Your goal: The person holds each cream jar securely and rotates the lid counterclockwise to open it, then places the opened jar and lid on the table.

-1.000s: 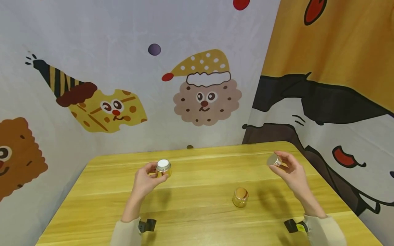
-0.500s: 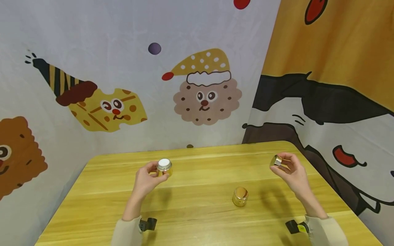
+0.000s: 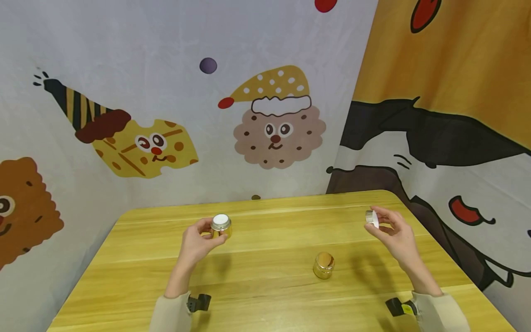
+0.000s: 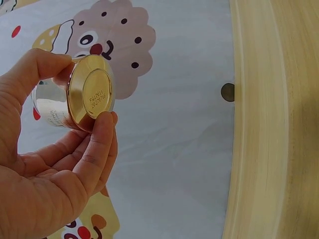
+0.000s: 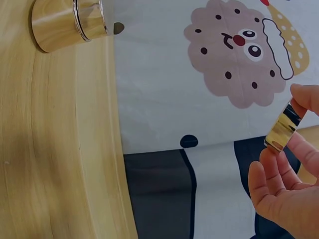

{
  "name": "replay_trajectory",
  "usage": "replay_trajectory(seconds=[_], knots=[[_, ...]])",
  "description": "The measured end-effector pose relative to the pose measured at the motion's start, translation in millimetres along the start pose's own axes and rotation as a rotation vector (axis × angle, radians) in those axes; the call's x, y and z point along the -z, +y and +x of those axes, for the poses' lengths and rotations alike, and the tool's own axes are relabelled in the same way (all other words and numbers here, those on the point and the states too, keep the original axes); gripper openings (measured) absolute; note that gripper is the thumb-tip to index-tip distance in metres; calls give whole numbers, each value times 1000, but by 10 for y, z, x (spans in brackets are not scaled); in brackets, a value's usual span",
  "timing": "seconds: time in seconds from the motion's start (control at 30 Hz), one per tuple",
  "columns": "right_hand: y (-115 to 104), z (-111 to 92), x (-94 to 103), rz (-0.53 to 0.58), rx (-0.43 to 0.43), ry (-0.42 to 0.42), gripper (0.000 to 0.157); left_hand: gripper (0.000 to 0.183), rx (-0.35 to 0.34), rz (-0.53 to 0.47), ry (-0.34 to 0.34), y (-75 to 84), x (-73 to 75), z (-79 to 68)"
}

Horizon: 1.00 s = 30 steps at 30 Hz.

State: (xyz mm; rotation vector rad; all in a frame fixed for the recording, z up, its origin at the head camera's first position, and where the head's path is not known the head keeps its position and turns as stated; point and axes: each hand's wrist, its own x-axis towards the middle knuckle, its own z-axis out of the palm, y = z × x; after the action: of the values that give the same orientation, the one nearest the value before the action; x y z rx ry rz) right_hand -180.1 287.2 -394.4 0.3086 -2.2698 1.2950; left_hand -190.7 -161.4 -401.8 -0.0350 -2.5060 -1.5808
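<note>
Closest, two pale sleeves (image 3: 170, 316) run off the bottom of the frame, a small black device (image 3: 203, 302) at each wrist. Left of centre, the left hand (image 3: 198, 242) curves thumb and fingers round a jar (image 3: 221, 226), raised upright above the table (image 3: 265, 295), its white disc uppermost. From the left wrist I see its polished gold base, stamped; the side lettering is too small to read. On the right, the right hand (image 3: 393, 235) pinches a thin, shiny lid (image 3: 369, 217) between thumb and fingertips, its white face towards the palm. Between them, lower right of centre, stands a glossy gold second jar (image 3: 323, 266), cut off at the right wrist view's upper left. Beyond the yellow wood grain hangs a cartoon cloth (image 3: 166, 69), its brown biscuit (image 3: 25, 214) cropped by the left edge.
</note>
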Motion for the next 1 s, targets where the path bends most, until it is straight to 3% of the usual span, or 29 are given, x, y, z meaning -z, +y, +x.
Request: replay_trajectory(seconds=[0.33, 0.6, 1.0], knots=[[45, -7, 16, -90, -25, -3, 45, 42, 4, -11, -2, -3, 9, -1], [87, -49, 19, -189, -67, -58, 45, 42, -6, -6, -2, -12, 10, -6], [137, -68, 8, -237, -69, -82, 45, 42, 12, -6, -6, -15, 2, 0]])
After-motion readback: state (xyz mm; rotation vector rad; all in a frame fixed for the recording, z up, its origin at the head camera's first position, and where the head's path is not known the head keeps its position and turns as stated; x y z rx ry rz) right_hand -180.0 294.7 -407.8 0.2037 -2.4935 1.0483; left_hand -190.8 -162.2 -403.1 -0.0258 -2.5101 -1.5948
